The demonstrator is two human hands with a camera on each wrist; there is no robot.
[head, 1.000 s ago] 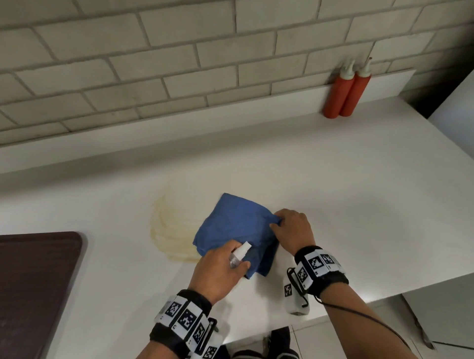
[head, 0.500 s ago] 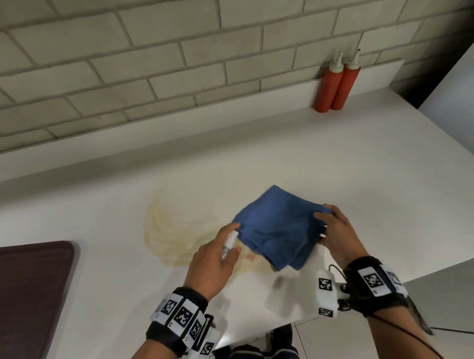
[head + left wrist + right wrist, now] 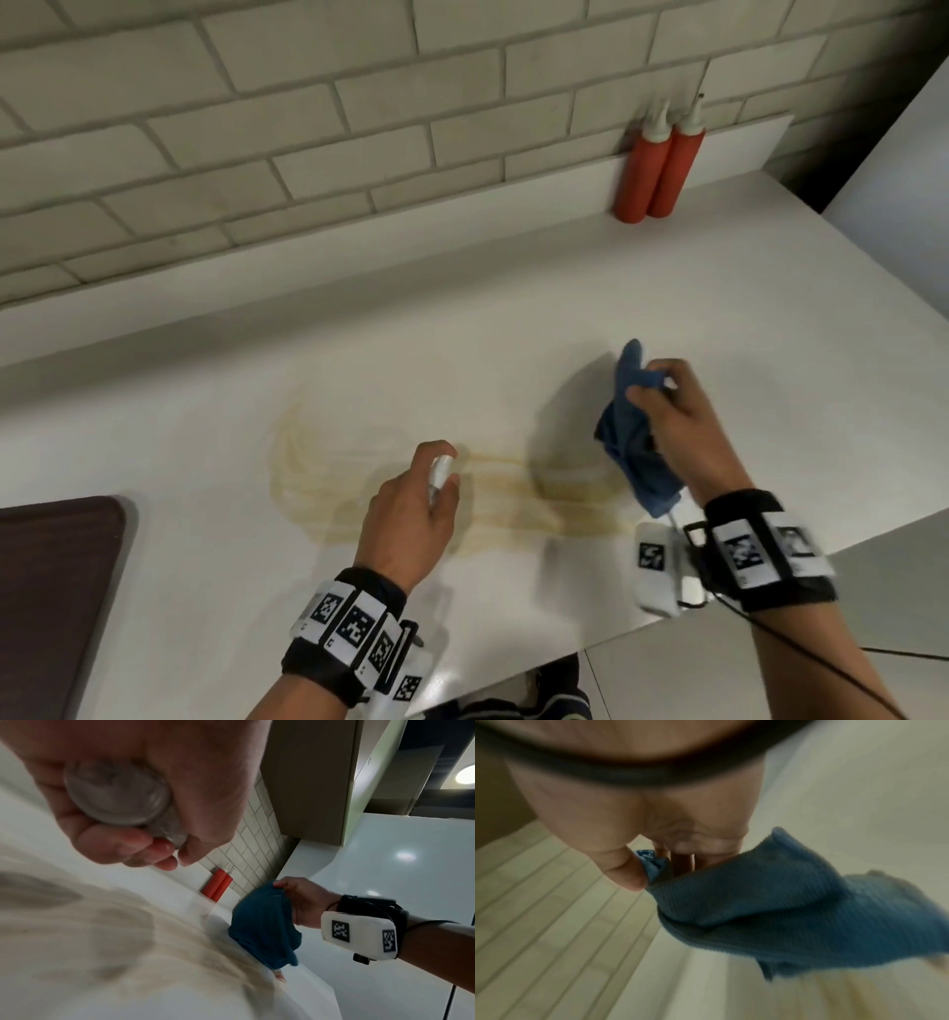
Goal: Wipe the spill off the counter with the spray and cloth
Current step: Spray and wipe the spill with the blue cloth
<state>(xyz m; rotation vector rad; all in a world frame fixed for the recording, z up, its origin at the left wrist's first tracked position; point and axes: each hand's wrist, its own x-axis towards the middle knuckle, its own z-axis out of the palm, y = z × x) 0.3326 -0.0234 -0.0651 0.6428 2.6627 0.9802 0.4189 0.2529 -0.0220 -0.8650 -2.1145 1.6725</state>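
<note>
1. Left hand [image 3: 405,519]: grip closed around small spray bottle [image 3: 439,474], nozzle end up, above yellowish spill [image 3: 328,478] on white tabletop [image 3: 513,329].
2. Right hand [image 3: 678,426]: thumb and fingers pinching blue cloth [image 3: 634,447], lifted, hanging bunched over right end of spill, near front edge.
3. Two red squeeze bottles [image 3: 660,164]: upright, touching, against tiled wall, well apart from spill.
4. Dark mat [image 3: 51,591]: far left of tabletop.

Spill [image 3: 400,483] mid tabletop [image 3: 667,308], left hand [image 3: 405,519] with spray [image 3: 439,475] over it; cloth [image 3: 634,442] right; two bottles [image 3: 660,164] back right; mat [image 3: 51,591] far left.
</note>
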